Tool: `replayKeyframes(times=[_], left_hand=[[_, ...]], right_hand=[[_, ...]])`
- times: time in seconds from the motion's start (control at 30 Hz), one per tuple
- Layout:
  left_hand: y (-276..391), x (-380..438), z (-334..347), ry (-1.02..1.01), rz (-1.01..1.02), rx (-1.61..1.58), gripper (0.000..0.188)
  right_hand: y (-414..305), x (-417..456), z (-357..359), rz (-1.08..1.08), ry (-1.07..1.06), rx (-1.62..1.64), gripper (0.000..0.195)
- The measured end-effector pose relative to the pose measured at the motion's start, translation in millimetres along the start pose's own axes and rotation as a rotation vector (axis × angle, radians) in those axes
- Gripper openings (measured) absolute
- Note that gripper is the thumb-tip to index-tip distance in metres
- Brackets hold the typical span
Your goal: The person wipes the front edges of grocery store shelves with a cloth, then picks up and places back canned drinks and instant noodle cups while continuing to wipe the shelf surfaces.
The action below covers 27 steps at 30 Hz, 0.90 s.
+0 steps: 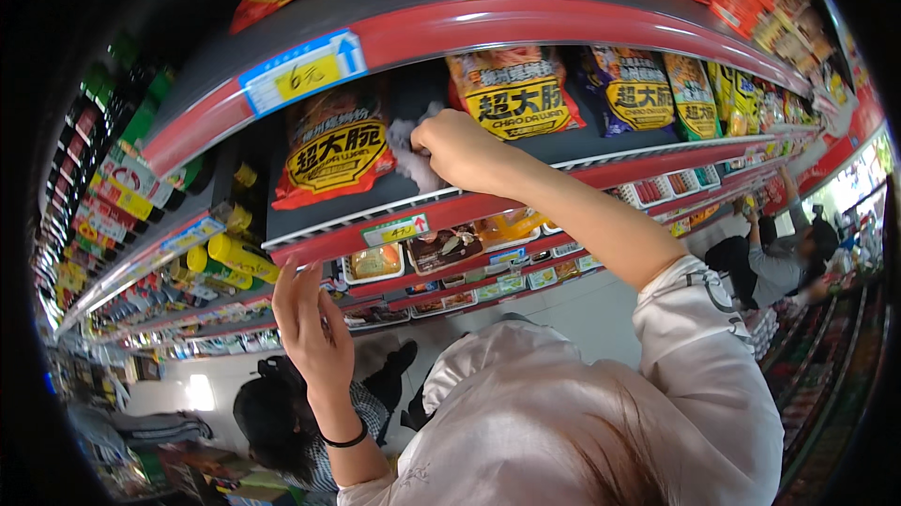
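Note:
My right hand [461, 150] grips a grey, fluffy cloth [415, 157] on the dark shelf board [422, 76]. The cloth lies between a red and yellow noodle bag [338, 150] on the left and another such bag [517, 97] on the right. My left hand [313, 319] holds nothing; its fingers are apart and its fingertips are at the red front edge [303, 252] of that shelf, near the left corner.
Above runs a shelf edge [493, 20] with a price tag; a low wire rail [394, 207] fronts the lower board. Bottles [239, 259] stand on shelves at left. Purple [633, 94] and green bags stand farther right. One person [281, 414] is at lower left, another [774, 259] at right.

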<state>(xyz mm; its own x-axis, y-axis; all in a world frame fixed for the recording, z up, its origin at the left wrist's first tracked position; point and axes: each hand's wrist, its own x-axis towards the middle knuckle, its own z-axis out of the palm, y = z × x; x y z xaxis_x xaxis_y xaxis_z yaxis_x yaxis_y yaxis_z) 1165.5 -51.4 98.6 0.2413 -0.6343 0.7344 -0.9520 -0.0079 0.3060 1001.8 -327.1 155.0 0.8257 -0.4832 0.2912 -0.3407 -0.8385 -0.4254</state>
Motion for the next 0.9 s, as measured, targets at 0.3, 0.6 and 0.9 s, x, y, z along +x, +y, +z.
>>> replayKeyframes(times=[0.3, 0.6, 0.9], left_hand=[[41, 81, 28, -0.087, 0.236, -0.18, 0.037], [103, 125, 90, -0.182, 0.316, -0.232, 0.046], [136, 134, 143, -0.208, 0.402, -0.16, 0.045]], right_hand=[[76, -61, -61, 0.246, 0.811, 0.594, 0.031], [187, -49, -102, 0.283, 0.604, -0.187, 0.051], [185, -19, -116, 0.385, 0.338, -0.045, 0.051]])
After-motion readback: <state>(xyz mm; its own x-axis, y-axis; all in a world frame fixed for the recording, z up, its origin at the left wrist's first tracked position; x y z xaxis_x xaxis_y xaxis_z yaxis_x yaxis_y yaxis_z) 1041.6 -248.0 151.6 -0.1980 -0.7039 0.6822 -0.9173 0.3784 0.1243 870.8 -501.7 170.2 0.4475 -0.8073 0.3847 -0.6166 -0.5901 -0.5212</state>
